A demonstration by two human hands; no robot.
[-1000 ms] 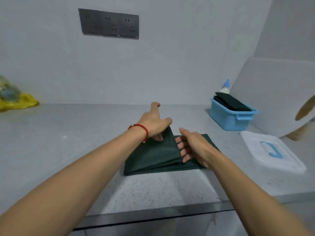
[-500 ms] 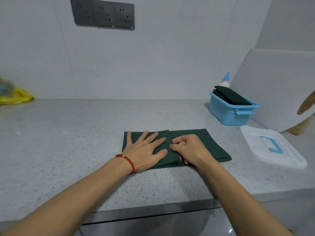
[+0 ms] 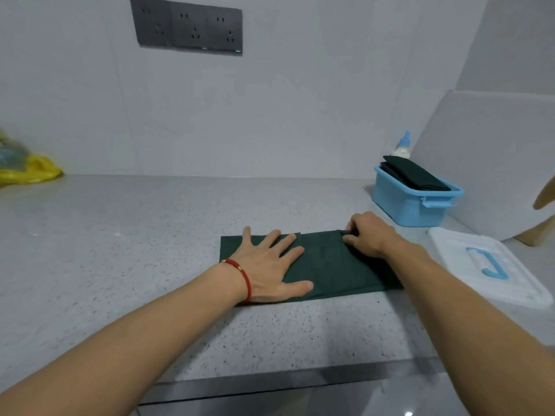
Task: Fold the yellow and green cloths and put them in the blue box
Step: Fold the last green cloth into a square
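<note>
Your left hand lies flat with fingers spread wide on the left half of the green cloth, and your right hand pinches the cloth's far right corner with curled fingers. The cloth is a long strip running left to right, near the blue box, which sits behind it to the right, so your right hand is the closer one to the box. You can count one green cloth on the counter, one dark folded cloth already in the one box, and one white lid right of the cloth.
</note>
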